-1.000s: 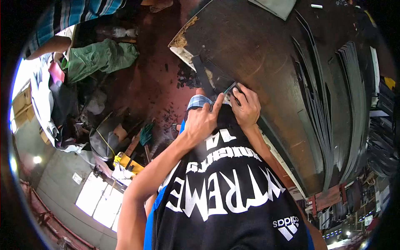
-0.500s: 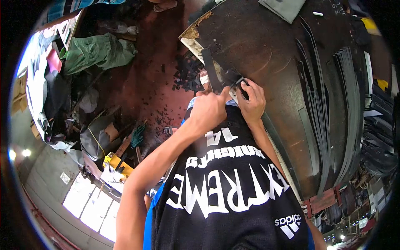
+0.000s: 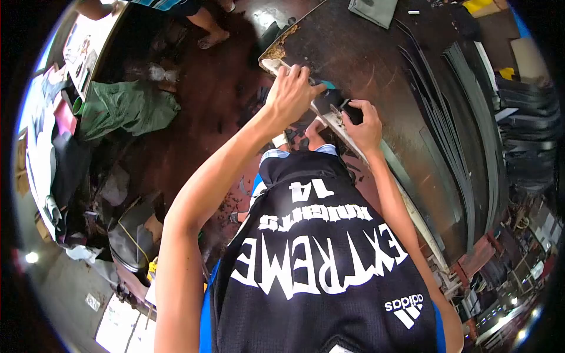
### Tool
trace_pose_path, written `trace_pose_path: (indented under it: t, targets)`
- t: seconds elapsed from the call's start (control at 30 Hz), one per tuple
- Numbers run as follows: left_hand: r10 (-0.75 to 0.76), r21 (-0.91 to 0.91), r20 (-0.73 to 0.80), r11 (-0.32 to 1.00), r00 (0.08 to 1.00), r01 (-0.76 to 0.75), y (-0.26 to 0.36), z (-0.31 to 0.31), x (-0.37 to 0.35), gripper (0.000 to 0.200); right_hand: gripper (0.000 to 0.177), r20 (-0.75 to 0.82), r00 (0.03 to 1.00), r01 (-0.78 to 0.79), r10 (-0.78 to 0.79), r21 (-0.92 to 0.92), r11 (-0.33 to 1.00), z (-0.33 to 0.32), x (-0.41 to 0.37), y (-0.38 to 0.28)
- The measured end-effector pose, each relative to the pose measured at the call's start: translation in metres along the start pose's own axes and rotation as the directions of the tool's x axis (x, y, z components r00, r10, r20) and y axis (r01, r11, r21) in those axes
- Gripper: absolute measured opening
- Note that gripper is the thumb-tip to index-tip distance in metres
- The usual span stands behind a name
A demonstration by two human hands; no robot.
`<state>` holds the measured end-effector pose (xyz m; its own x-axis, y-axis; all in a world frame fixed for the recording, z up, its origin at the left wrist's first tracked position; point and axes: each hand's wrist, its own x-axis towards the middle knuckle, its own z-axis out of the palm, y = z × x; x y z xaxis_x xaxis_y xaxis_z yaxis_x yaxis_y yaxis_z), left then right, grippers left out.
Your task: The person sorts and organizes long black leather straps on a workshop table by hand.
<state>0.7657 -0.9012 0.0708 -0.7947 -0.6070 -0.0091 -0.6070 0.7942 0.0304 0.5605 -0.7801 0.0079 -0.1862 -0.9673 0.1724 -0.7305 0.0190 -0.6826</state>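
My left hand (image 3: pixel 288 93) is over the table's near edge, its fingers curled and its thumb stretched toward a teal piece (image 3: pixel 326 86). Whatever lies under those fingers is hidden. Close on the right, my right hand (image 3: pixel 366 125) has thumb and fingers bent around a small black piece (image 3: pixel 354 113) at the edge. Between the hands a black strip (image 3: pixel 327 102) lies across the edge, and a small metal part (image 3: pixel 336 110) shows beside the right fingertips.
Long dark strips (image 3: pixel 438 112) lie on the brown table (image 3: pixel 376 88). A folded grey sheet (image 3: pixel 374 10) rests at its far side. Black scraps (image 3: pixel 250 112) litter the floor. A green sack (image 3: pixel 129 109) sits at left, and another person's foot (image 3: pixel 213 40) shows beyond.
My left hand has moved up and away from the right hand, along the table edge. My right hand remains at the edge. A person's leg has come into view at the top.
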Motion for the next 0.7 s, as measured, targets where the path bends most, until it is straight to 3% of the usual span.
trace_pose_path:
  t: [0.03, 0.1, 0.17, 0.23, 0.4, 0.43, 0.53, 0.7]
  targets:
    - [0.010, -0.001, -0.014, 1.000, 1.000, -0.010, -0.001, 0.001, -0.009, 0.045, 0.033, -0.012, 1.000, 0.002, -0.002, -0.012, 1.000, -0.001, 0.000, -0.002]
    - [-0.027, -0.067, 0.103, 0.997, 0.994, 0.034, 0.000, -0.004, -0.033, 0.045, 0.036, 0.014, 0.996, -0.089, 0.090, -0.053, 0.995, -0.001, 0.000, -0.006]
    - [-0.023, -0.076, 0.098, 0.997, 0.995, 0.031, -0.005, -0.002, -0.061, 0.047, 0.041, -0.029, 0.998, -0.062, 0.060, -0.056, 0.997, 0.002, 0.000, -0.002]
    - [-0.046, -0.042, 0.199, 0.998, 0.979, 0.055, -0.011, -0.014, -0.084, 0.046, 0.046, -0.002, 0.995, -0.096, 0.096, -0.063, 0.993, 0.001, -0.001, -0.006]
    - [-0.206, -0.256, 0.073, 0.942, 0.976, 0.218, -0.042, -0.004, -0.117, 0.063, 0.053, 0.062, 0.989, -0.133, 0.136, -0.046, 0.990, 0.000, 0.000, 0.000]
    - [-0.198, -0.254, 0.071, 0.944, 0.978, 0.210, -0.046, 0.001, -0.117, 0.063, 0.056, 0.087, 0.985, -0.146, 0.151, -0.065, 0.987, 0.000, 0.000, 0.001]
    - [-0.261, -0.468, -0.041, 0.858, 0.964, 0.213, -0.054, 0.015, -0.110, 0.066, 0.060, 0.128, 0.987, -0.083, 0.093, -0.080, 0.993, -0.004, 0.004, 0.000]
    - [-0.227, -0.524, -0.107, 0.840, 0.968, 0.139, -0.043, 0.044, -0.065, 0.069, 0.057, 0.137, 0.976, -0.143, 0.168, -0.179, 0.973, -0.041, -0.015, -0.030]
